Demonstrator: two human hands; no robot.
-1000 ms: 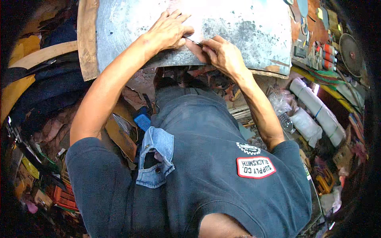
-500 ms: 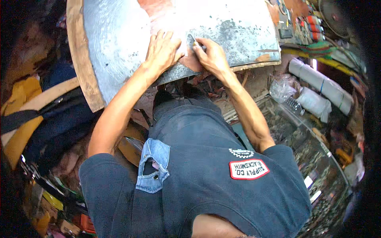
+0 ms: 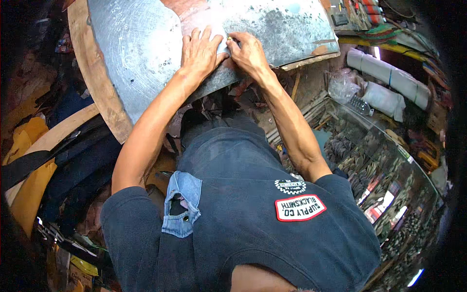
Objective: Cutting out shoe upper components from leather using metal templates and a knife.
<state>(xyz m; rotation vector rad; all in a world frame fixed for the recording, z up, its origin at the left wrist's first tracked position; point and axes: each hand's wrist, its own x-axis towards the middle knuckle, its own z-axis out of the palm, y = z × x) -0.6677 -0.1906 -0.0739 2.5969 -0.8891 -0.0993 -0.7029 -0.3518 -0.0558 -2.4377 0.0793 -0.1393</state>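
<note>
My left hand lies flat with fingers spread, pressing a reddish-brown sheet that looks like leather. Glare washes out much of the sheet. Beside that thumb, my right hand is closed in a pinch on a small slim knife. Only a yellowish bit of the knife shows at the fingertips; its blade cannot be made out. Both hands rest near the front edge of a worktable topped with scratched, dark-spotted grey metal.
A wooden strip edges the table's left side. To the right stands a glass case full of small dark items, with wrapped white rolls and a clear plastic bottle behind it. Yellow-brown material lies at the left.
My right hand has moved a little up and left, closer to my left thumb, and the knife's dark tip no longer shows. My left hand stays flat. The whole view has shifted slightly.
</note>
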